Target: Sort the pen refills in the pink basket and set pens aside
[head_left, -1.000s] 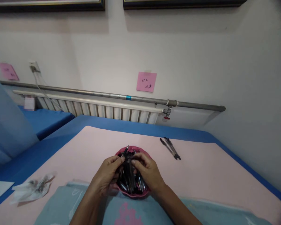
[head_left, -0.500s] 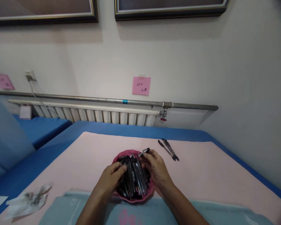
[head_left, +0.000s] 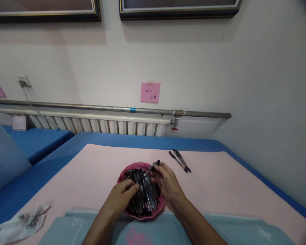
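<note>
A pink scalloped bowl [head_left: 161, 206] full of pen parts, clear barrels [head_left: 150, 194] and dark pieces, stands in front of me. Above it, my left hand [head_left: 121, 198] pinches a dark pen piece [head_left: 142, 178] whose silver tip points up and right. Between the fingertips of my right hand [head_left: 168, 185] is a pen cap [head_left: 155, 164], dark at its upper end. The tip and the cap are close together; whether they touch I cannot tell. Beyond my right hand, several black-capped pens [head_left: 180, 160] lie side by side on the pink sheet [head_left: 97, 177].
A crumpled white tissue [head_left: 22, 223] lies at the left. Along the near edge runs a grey-blue cloth [head_left: 232, 226]. Behind the blue-covered table [head_left: 142, 140] are a radiator [head_left: 112, 125] and a pipe with a red valve [head_left: 174, 129].
My left hand's dark piece now points its silver tip toward the cap in my right hand. The whole view has shifted slightly.
</note>
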`<state>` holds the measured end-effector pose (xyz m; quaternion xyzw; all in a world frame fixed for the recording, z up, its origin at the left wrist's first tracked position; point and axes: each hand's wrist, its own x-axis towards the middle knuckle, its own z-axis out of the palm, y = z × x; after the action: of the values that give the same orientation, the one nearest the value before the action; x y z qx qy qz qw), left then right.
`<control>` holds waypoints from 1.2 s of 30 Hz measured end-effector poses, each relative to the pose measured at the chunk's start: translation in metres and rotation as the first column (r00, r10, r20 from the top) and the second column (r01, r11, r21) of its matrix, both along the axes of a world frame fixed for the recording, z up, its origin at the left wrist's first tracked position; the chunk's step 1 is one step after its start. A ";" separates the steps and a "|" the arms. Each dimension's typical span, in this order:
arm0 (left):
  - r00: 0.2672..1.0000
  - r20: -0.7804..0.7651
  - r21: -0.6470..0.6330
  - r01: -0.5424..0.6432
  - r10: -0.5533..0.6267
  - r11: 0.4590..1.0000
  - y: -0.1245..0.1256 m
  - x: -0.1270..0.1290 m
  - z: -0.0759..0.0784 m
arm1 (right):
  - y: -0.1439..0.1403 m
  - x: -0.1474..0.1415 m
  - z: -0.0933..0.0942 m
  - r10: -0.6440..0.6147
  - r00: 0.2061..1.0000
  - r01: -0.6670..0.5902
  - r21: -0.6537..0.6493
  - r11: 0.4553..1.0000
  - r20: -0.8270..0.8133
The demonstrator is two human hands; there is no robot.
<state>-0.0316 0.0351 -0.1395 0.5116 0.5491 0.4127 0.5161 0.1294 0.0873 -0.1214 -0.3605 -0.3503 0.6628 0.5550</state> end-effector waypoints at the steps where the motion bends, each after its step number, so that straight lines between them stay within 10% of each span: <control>1: 1.000 -0.014 0.000 -0.006 0.006 1.000 0.000 0.000 0.000 | -0.001 0.000 0.000 0.015 1.000 -0.015 -0.001 1.000 0.008; 22: 0.993 0.101 0.070 -0.064 0.057 0.996 -0.001 0.008 0.009 | -0.024 -0.024 -0.014 0.246 0.932 -0.266 0.042 0.963 0.266; 31: 0.996 -0.064 0.191 -0.044 0.057 0.981 -0.006 0.038 -0.013 | -0.019 -0.014 -0.017 -0.006 0.981 -0.019 0.126 0.992 0.194; 36: 0.981 -0.147 0.214 -0.091 0.125 0.972 -0.010 0.040 -0.015 | 0.008 0.062 -0.026 -0.428 0.763 0.321 0.290 0.902 0.485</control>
<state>0.0086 0.0248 -0.1543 0.5632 0.5699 0.4527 0.3913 0.1917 0.0948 -0.1470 -0.5395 -0.4734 0.3737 0.5875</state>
